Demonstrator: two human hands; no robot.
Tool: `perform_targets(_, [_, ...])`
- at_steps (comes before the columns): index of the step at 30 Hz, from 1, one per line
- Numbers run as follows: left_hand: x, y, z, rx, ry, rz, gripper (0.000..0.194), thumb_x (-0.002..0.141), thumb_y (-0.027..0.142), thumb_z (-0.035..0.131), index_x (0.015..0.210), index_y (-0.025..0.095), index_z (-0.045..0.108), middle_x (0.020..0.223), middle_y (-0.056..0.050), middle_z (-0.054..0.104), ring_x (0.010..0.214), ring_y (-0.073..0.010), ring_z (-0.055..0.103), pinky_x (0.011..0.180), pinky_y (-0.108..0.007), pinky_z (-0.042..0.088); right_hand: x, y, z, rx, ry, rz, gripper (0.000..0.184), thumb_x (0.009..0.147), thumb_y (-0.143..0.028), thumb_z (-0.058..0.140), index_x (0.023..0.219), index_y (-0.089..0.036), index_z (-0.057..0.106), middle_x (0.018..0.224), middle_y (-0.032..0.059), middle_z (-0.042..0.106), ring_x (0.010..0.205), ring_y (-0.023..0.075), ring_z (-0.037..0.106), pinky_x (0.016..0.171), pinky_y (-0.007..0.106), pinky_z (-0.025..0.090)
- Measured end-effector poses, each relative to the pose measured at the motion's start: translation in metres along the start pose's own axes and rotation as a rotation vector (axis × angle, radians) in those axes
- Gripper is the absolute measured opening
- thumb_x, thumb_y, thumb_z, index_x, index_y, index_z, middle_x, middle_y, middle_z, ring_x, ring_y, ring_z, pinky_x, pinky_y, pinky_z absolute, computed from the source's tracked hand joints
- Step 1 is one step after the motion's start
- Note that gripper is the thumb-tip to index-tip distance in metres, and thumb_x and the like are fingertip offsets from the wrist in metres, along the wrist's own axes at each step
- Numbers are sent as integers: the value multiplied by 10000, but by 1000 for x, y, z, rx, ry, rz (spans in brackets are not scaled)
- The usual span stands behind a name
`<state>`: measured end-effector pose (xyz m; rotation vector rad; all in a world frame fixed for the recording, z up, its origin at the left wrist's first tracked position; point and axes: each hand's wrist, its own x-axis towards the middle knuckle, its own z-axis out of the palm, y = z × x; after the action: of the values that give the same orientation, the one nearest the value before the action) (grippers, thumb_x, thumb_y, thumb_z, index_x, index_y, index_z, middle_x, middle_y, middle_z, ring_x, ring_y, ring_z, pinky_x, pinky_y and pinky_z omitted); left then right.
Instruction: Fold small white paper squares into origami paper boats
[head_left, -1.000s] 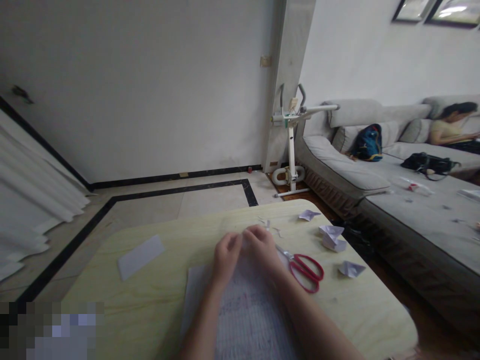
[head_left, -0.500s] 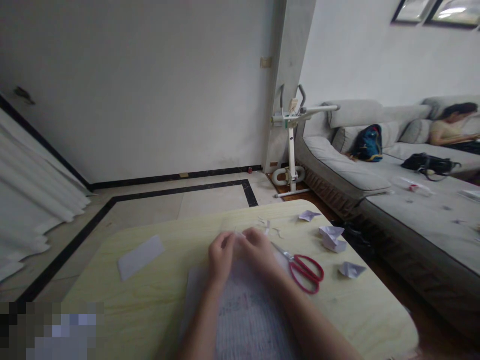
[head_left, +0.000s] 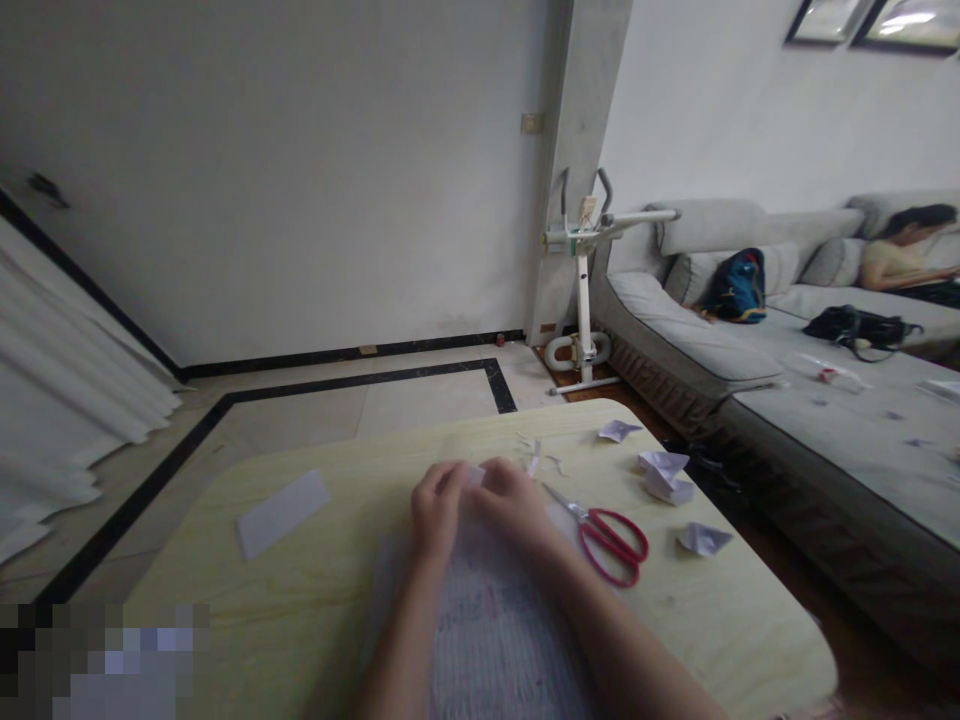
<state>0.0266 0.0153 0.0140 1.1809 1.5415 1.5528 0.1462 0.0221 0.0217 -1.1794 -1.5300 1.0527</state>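
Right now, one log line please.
left hand: pinching paper piece | right hand: pinching same piece | scissors: on table, right of hands

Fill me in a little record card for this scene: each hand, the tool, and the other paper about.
Left hand: fingers on a small white paper
Right hand: fingers on the same paper
Tool: red-handled scissors, lying right of the hands
Left side: flat white rectangle
Right side: folded paper pieces
Under forearms: lined, marked paper

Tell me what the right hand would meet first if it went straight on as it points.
The right hand would first meet the small white paper at its fingertips, then probably the left hand, though depth is unclear.
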Motion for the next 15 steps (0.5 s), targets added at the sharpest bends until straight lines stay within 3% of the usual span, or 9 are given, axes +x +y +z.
perform_targets(5, [-1,1,0,-55,13,-58,236,712,381,592,728,151,637,695,-16,618,666,-153,559,600,-233,444,0,-6,-1,16,2,22,92,706,-182,563,617,-171,541,562,-35,516,554,115,472,508,211,356])
perform_targets(15, [-2,-3,3,-26,21,-8,202,727,362,582,677,166,587,577,25,522,554,-116,488,532,-204,403,3,-1,-4,3,68,-40,122,763,-228,545,711,-163,635,669,17,618,652,154,541,606,248,412])
